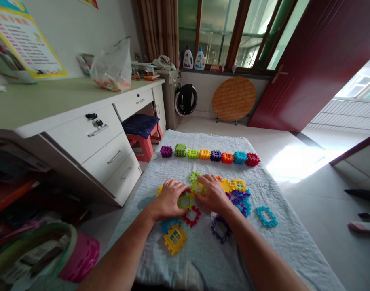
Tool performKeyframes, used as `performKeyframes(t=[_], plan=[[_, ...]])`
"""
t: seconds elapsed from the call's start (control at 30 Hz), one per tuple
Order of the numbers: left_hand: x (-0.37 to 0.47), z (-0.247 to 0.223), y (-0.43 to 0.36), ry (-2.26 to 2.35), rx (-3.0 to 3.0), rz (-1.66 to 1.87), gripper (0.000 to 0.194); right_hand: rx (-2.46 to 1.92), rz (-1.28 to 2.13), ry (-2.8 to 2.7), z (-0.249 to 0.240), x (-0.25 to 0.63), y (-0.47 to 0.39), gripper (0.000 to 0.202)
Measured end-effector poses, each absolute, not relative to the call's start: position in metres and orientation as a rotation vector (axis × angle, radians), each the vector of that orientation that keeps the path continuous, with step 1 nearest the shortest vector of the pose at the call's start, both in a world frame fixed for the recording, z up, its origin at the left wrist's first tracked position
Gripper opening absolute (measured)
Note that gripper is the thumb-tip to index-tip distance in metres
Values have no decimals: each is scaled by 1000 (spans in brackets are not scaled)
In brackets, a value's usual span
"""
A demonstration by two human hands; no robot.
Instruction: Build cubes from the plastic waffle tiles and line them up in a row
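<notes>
My left hand (170, 199) is closed on a lime-green open-centred plastic building tile (185, 201), pinched at its left side. My right hand (213, 194) grips a lime-green window tile (198, 186) by its right edge, and its fingers partly cover it. Another green tile (195, 176) lies just behind. Close below my hands is a red frame tile (192, 216); a yellow window tile (175, 239) lies nearer to me, overlapping a blue one. A dark purple frame tile (221, 230) sits beneath my right forearm. Yellow, purple and blue tiles (239, 202) are heaped right of my right hand.
Across the cloth-covered table (278, 250) runs a row of tile stacks sorted by colour, from a purple stack (166, 151) to a red stack (252, 159). A lone blue frame tile (267, 216) lies at right. A white desk (102, 137) and a pink stool (145, 141) stand left.
</notes>
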State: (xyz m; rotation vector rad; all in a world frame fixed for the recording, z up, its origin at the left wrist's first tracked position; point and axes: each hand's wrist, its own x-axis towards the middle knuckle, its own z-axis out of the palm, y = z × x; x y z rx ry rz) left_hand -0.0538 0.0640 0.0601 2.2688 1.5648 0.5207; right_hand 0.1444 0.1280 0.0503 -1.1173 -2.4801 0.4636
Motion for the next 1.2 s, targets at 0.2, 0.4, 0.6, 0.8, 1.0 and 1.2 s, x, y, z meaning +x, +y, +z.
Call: performKeyframes(t=[0.2, 0.4, 0.6, 0.8, 1.0, 1.2], plan=[[-62, 60, 69, 1597, 2145, 673, 19, -1098, 447, -2430, 51, 146, 130, 47], [-65, 61, 75, 1614, 2026, 765, 24, -1049, 455, -2422, 49, 145, 130, 44], [-62, 52, 77, 1689, 2161, 758, 28, -989, 465, -2417, 48, 145, 129, 47], [-74, 47, 83, 1783, 2068, 1051, 30, -853, 458, -2486, 52, 134, 125, 51], [-80, 42, 87, 1874, 1946, 1140, 25, -860, 405, -2635, 51, 114, 117, 48], [-83, 37, 90, 1924, 1868, 1179, 21, -866, 398, -2688, 49, 110, 114, 50]])
